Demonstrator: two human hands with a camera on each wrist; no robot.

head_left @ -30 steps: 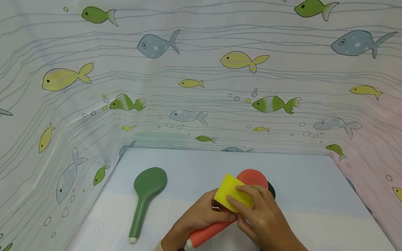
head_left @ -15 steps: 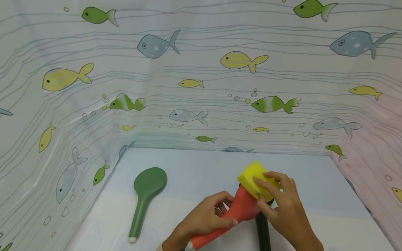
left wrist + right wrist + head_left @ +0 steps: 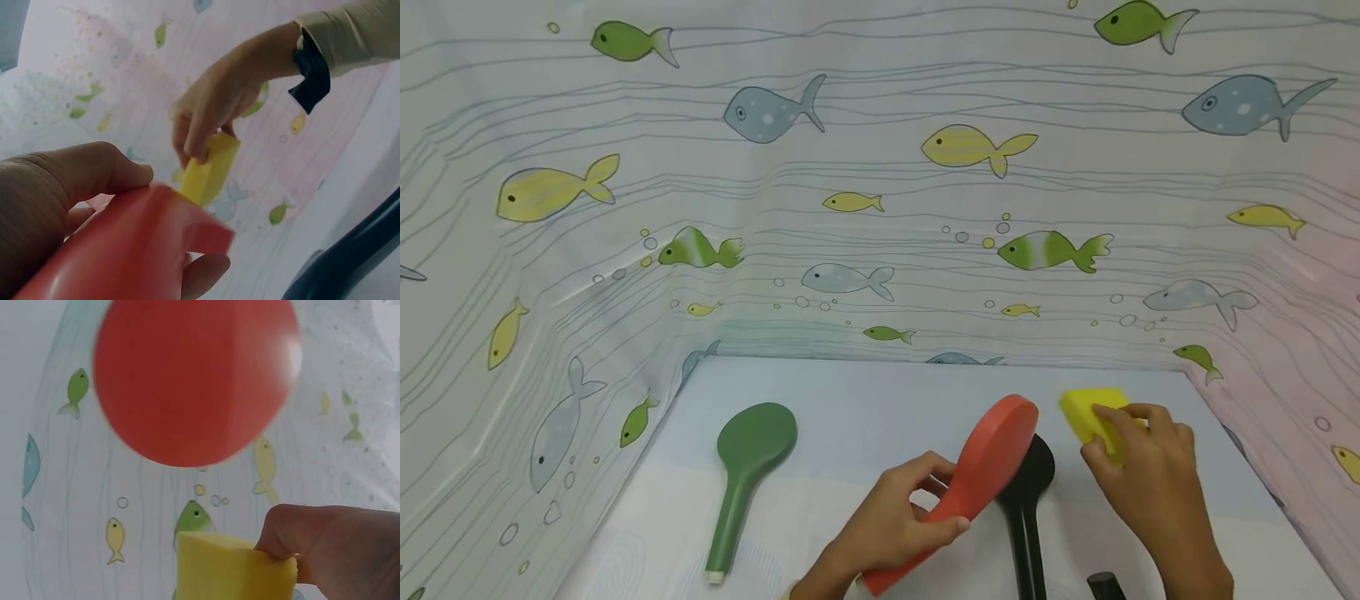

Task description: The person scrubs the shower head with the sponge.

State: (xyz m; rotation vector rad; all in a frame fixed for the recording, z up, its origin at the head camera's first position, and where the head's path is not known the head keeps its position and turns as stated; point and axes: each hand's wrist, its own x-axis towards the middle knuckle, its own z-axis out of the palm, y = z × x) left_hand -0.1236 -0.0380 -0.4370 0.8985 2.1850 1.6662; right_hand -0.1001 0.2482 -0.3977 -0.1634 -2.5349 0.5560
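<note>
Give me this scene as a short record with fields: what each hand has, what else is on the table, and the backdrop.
left hand: left hand grips the handle of the red shower head, head end raised and tilted
right hand: right hand pinches the yellow sponge, held apart from the red shower head, to its right
under the red one: black shower head lying on the table
off to the left: green shower head lying flat, untouched
backdrop: fish-print curtain behind and on both sides
</note>
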